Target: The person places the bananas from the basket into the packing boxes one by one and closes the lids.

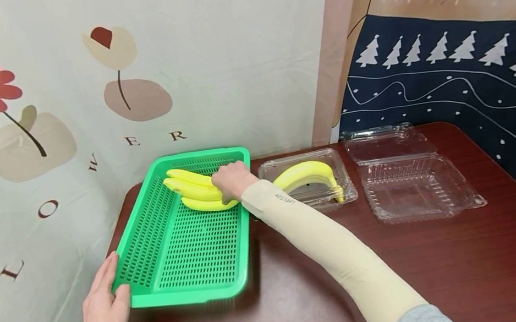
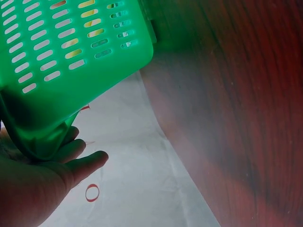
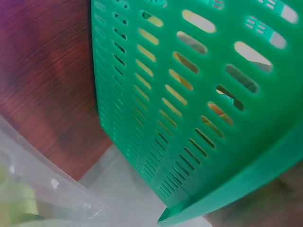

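A green plastic basket [image 1: 191, 249] with slotted sides stands on the left of the table. My left hand [image 1: 105, 309] grips its near left corner, the thumb on the near rim and the fingers along the left side. In the left wrist view, that hand's fingers [image 2: 90, 165] reach out past the corner. A bunch of yellow bananas [image 1: 194, 190] lies in the far part of the basket. Over the basket's right rim reaches my right hand [image 1: 233, 180], holding the bunch at its right end; its fingertips are hidden. The right wrist view shows the slotted basket wall [image 3: 156, 94], with yellow behind it.
Right of the basket, a clear plastic container [image 1: 350, 192] holds another banana [image 1: 307, 171], partly behind my right forearm. Farther right is an open clear clamshell container [image 1: 415, 190], its lid [image 1: 385, 143] laid back. A printed curtain [image 1: 243, 63] hangs behind the dark red table [image 1: 303, 293].
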Available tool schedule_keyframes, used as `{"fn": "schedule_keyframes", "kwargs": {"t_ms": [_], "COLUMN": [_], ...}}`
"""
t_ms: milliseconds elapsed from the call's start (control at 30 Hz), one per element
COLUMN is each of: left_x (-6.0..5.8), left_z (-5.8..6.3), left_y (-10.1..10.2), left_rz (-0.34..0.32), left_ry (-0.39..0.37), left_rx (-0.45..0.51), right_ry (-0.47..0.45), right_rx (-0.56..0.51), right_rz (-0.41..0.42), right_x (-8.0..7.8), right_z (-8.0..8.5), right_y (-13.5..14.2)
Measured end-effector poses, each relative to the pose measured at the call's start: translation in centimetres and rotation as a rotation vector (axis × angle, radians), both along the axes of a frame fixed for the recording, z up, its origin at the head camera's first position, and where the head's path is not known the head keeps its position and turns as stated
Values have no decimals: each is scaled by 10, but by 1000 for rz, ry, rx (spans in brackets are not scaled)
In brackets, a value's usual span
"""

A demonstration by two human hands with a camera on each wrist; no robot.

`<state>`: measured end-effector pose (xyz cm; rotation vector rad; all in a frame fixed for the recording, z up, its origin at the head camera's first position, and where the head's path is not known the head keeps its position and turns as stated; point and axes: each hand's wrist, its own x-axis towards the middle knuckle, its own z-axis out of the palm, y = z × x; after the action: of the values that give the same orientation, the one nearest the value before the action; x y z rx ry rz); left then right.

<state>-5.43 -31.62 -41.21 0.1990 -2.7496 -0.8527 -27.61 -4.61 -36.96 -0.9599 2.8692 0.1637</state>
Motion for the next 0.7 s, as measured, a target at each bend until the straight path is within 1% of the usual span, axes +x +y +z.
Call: {"fn": "schedule_keyframes", "kwargs": {"t_ms": [267, 467, 700], "left_x": [1, 0, 0], "left_z": [1, 1, 1], "left_y": [-2, -2, -1], "left_rz": [-6, -5, -4], "left_ry": [-17, -9, -6], "left_rx": [14, 7, 17], "right_ry": [36, 58, 90], "right_rx": [71, 116, 95], "right_rz": [-4, -9, 25], "right_x": [0, 2, 1], "right_z": [-4, -6, -7], "right_y": [-4, -6, -7]}}
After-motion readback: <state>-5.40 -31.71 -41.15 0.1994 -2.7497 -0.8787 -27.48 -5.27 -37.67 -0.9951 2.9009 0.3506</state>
